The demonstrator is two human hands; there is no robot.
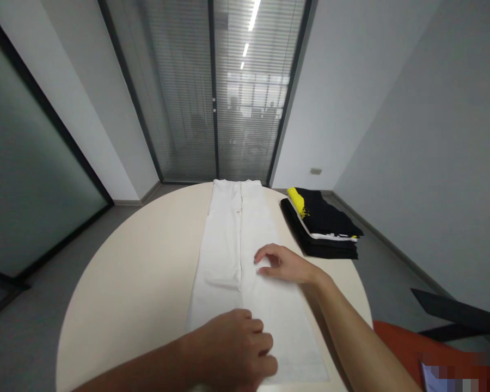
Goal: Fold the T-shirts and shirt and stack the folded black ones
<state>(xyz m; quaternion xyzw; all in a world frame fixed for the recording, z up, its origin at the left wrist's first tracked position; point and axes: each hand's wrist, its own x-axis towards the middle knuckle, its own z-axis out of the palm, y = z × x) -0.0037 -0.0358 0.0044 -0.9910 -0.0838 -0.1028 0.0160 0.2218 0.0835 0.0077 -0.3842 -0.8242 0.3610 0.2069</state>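
A long white garment (220,256), which could be trousers or a skirt, lies stretched out on the round table (147,261). Its waistband is at the far edge, and a seam runs down its middle with a few creases to the left of it. My right hand (288,265) rests over the right half of the cloth, its fingers bent and the thumb apart from them. Nearer to me, my left hand (239,348) is over the lower part of the garment. Its fingers are curled inward, and whatever may be in them is hidden.
A stack of folded black clothes (326,218) with a yellow patch sits at the table's right edge. An orange chair (408,343) with a dark armrest stands at the lower right. Glass panels with blinds (179,98) rise behind the table, with walls on both sides.
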